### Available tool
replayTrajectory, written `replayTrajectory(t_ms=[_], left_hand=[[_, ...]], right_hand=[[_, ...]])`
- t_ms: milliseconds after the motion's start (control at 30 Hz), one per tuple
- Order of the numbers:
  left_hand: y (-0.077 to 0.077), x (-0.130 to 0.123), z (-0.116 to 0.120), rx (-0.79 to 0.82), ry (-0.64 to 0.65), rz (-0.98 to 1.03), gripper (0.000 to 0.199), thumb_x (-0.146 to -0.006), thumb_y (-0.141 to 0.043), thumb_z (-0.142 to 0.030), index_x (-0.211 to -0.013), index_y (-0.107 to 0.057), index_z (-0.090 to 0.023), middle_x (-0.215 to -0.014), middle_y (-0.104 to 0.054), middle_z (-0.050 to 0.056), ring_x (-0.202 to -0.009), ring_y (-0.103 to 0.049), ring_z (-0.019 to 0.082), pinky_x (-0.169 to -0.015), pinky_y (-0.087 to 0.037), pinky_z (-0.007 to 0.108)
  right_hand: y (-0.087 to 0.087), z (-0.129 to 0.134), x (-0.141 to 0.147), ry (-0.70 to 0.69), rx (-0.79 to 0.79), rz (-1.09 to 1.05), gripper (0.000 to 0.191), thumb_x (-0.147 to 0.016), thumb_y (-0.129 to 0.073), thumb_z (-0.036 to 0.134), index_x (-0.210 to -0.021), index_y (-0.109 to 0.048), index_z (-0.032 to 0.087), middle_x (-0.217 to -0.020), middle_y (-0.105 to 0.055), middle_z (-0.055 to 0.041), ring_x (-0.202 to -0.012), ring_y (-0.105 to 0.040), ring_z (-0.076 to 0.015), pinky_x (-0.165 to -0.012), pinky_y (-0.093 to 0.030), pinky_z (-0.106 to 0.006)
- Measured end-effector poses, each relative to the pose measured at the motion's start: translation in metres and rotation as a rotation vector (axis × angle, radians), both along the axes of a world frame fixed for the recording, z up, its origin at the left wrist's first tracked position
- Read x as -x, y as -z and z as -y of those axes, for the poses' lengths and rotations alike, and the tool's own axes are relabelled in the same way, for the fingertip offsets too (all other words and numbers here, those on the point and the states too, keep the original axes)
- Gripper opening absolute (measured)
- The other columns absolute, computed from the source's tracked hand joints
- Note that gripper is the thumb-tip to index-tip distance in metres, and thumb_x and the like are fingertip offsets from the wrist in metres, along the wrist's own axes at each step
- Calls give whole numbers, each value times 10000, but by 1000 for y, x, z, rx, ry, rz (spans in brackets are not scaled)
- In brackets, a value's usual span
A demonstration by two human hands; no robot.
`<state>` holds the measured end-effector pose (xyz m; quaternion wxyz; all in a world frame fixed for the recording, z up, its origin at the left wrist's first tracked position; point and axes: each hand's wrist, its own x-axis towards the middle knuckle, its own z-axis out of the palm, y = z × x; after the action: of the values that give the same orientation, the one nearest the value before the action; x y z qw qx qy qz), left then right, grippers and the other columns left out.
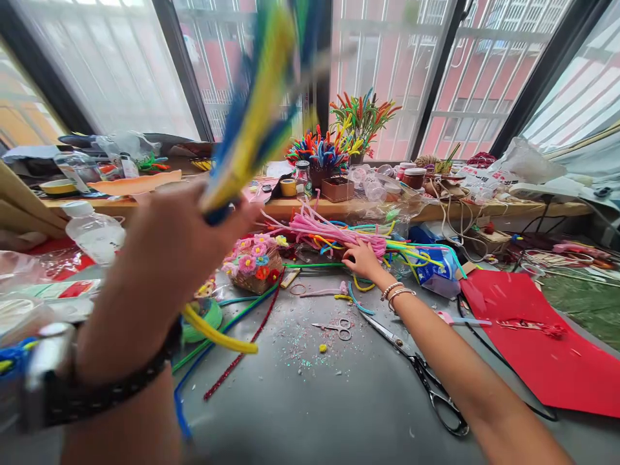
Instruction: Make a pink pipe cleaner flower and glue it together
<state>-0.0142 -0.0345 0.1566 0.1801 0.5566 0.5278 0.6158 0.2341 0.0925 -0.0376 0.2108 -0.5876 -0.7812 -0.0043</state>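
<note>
Raised in the foreground, my left hand (184, 239) is closed around a blurred bundle of blue, yellow and green pipe cleaners (256, 110). Further off, my right hand (364, 261) rests on a heap of pink pipe cleaners (324, 229), thumb and fingers apart. Green, blue and yellow pipe cleaners stick out from under that heap. Between the hands stands a small woven basket (256, 279) of pink, blue and yellow fuzzy flowers. Small scissors (339, 328) lie on the grey table (310, 413), and large black-handled scissors (421, 368) lie beside my right forearm.
Glittery scraps (310, 355) are scattered mid-table. Red sheets (547, 342) lie at the right. A plastic bottle (94, 232) stands at the left. Pots of colourful pipe-cleaner stems (322, 155), jars and a small brown box (338, 188) crowd the window ledge.
</note>
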Motion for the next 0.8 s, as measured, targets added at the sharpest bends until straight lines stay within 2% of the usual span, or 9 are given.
replayTrajectory(t_ms=[33,100,200,267,367,433,533,667,800], left_hand=[[15,5,-1,90,-71,-267,171,-504,-724,-118,-510,-556,-149,-398,-327,-55,-510,-448,102,-494,-289,162],[52,17,-6,249,-80,-635,157,-494,-722,-161,-558,-579,-167,-406,-380,-45,-450,-414,114,-487,-299,200],[109,33,-14,624,-92,-1062,85,-658,-566,-254,-649,-585,-171,-613,-569,55,-591,-550,216,-540,-381,278],[139,40,-17,749,-74,-1206,156,-721,-452,-226,-777,-585,-165,-818,-618,114,-743,-591,273,-600,-416,328],[164,44,-18,782,-70,-1297,249,-736,-363,-142,-892,-558,-127,-947,-603,155,-852,-592,289,-655,-435,348],[171,44,-20,789,-113,-1311,281,-751,-323,-128,-926,-541,-97,-964,-592,175,-840,-600,288,-649,-443,352],[172,45,-22,790,-120,-1337,296,-753,-299,-109,-924,-538,-74,-953,-588,188,-837,-604,288,-643,-447,347],[159,51,-16,772,-77,-1389,291,-738,-300,-103,-907,-537,-87,-934,-600,183,-848,-599,296,-650,-443,354],[139,61,-6,803,-45,-1406,276,-737,-320,-134,-931,-516,-115,-873,-625,173,-805,-607,297,-623,-431,351]], right_hand=[[1,1,1,1,1,14,126,-732,-531,246,-759,-649,210,-1226,-507,-32,-1231,-260,-309,-933,-183,-604],[2,3,2,4,4,38,126,-730,-533,242,-759,-650,206,-1234,-499,-36,-1234,-250,-314,-934,-177,-604],[5,5,3,0,9,66,131,-731,-530,233,-763,-651,196,-1247,-486,-42,-1238,-238,-315,-941,-169,-596],[6,7,4,-3,13,80,135,-733,-526,228,-764,-653,194,-1252,-480,-43,-1243,-228,-311,-947,-161,-590],[8,8,4,1,14,93,139,-736,-523,231,-762,-654,193,-1257,-475,-46,-1245,-221,-312,-948,-160,-589],[8,7,4,3,11,99,141,-735,-523,234,-766,-653,188,-1256,-476,-48,-1240,-233,-315,-949,-167,-585],[9,6,3,5,1,102,163,-735,-524,231,-838,-643,190,-1249,-484,-47,-1230,-262,-303,-955,-184,-566],[10,6,2,7,-27,96,263,-736,-522,229,-988,-593,199,-1231,-501,-47,-1215,-292,-292,-948,-212,-555],[8,9,5,0,-75,97,262,-741,-498,175,-990,-580,187,-1203,-521,-62,-1199,-317,-296,-931,-231,-556]])
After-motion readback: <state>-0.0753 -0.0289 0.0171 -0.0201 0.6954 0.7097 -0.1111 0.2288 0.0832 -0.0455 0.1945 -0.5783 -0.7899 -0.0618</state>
